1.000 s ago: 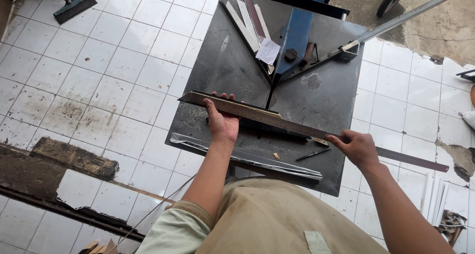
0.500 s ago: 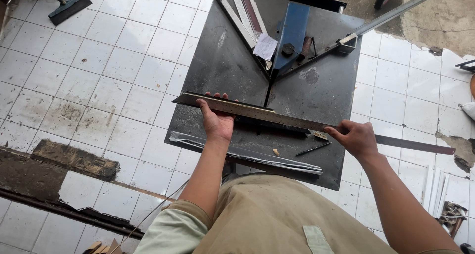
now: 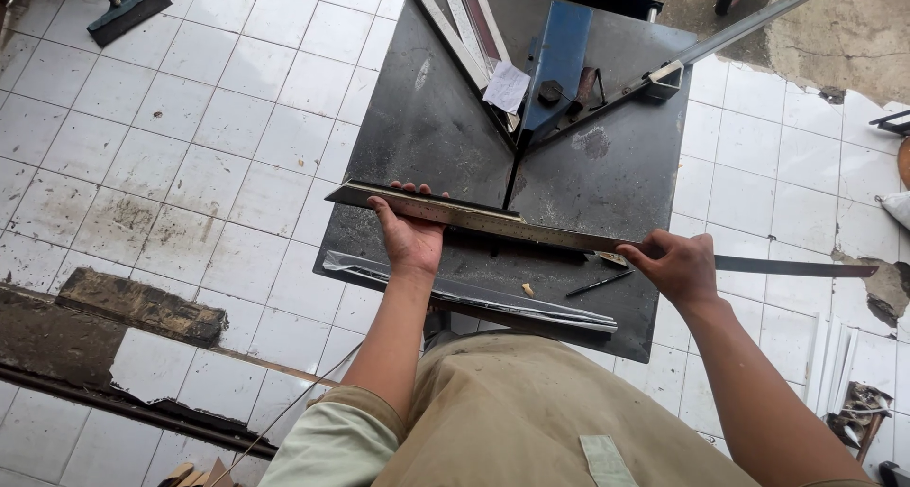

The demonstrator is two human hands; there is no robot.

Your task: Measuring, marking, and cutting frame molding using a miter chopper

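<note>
Head view shows both hands holding one long metal strip [image 3: 531, 229] over a dark steel table [image 3: 417, 136]. Left hand [image 3: 409, 240] supports the strip from beneath near its left end, palm up, fingers curled over the far edge; this grip is closed on the strip. Right hand [image 3: 678, 264] clamps the strip further along, fingers wrapped around it, and the strip's dark tail extends past this grip out beyond the table edge, above the tiled floor [image 3: 190, 117]. Between the two grips the strip crosses the apex of a V-shaped fence [image 3: 517, 146] fixed to the table. Just nearer the body than the left grip lies a second, shiny metal profile [image 3: 474, 293], flat on the table and roughly parallel to the held strip. A pencil [image 3: 599, 283] lies just below the right grip, with a small pale chip [image 3: 527, 289] beside it. Beyond both grips stands a blue upright [image 3: 555, 60] with a paper scrap [image 3: 507, 87] touching its left side.
</note>
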